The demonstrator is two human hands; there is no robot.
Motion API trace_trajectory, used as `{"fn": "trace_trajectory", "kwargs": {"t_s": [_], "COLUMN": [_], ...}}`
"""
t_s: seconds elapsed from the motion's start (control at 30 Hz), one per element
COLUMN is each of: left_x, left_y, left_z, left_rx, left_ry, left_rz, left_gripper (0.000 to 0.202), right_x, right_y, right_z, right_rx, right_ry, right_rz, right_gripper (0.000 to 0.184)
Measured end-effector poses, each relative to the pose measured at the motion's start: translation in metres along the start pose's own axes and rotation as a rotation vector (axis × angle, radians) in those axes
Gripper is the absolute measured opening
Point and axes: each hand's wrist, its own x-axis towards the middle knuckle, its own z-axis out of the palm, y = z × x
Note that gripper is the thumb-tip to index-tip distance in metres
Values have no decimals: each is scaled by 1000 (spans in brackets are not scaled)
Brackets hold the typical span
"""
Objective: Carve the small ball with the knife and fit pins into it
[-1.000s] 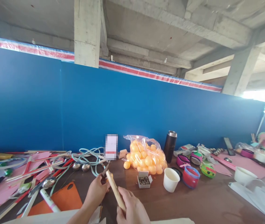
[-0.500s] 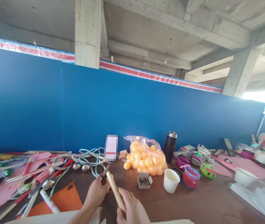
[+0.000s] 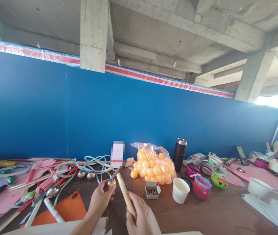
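Note:
Near the table's front middle, my left hand [image 3: 102, 196] is closed around a small ball [image 3: 111, 183]. Shiny metal covers part of the ball, and orange shows below it. My right hand [image 3: 142, 213] grips a pale wooden stick [image 3: 126, 197] that slants up and leftward. The stick's upper end stands just right of the ball, with a gap between them. Right of the stick sits an open little box of metal tacks [image 3: 152, 192]. Behind it lies a clear plastic bag of orange balls [image 3: 153, 166], with one loose orange ball [image 3: 134, 174] beside it.
A white paper cup [image 3: 180, 191] and a black bottle [image 3: 179, 155] stand to the right, near a red-and-blue round container [image 3: 202, 187]. Silver balls [image 3: 91, 175], pale blue tubing [image 3: 92, 160], an orange sheet [image 3: 67, 209] and a white marker [image 3: 53, 210] lie left. A blue partition [image 3: 141, 114] rises behind.
My left hand has turned, bringing the part-metal ball into view. The stick's tip has shifted slightly right and away from that hand, with my right hand moving along with it.

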Motion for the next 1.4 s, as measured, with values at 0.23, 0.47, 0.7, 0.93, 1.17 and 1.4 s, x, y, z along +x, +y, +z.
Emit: {"fn": "trace_trajectory", "kwargs": {"t_s": [0.23, 0.47, 0.7, 0.93, 1.17, 1.4], "left_x": [1, -2, -5, -4, -3, -5], "left_y": [2, 3, 6, 5, 4, 8], "left_z": [-4, -3, -4, -4, -3, -3], "left_rx": [-50, 4, 28, 27, 20, 40], "left_ry": [33, 13, 5, 18, 27, 27], "left_rz": [1, 15, 30, 8, 6, -1], "left_gripper": [42, 41, 43, 41, 38, 38], "right_x": [0, 0, 1, 1, 0, 0], "right_y": [-5, -6, -10, -8, -6, -7], "right_z": [-1, -4, -8, -7, -5, -6], "right_rx": [-80, -54, -60, -56, -63, -50], "right_ry": [-63, -73, -95, -72, -114, -122], "right_rz": [82, 59, 67, 63, 53, 52], "right_gripper": [59, 60, 59, 61, 59, 60]}}
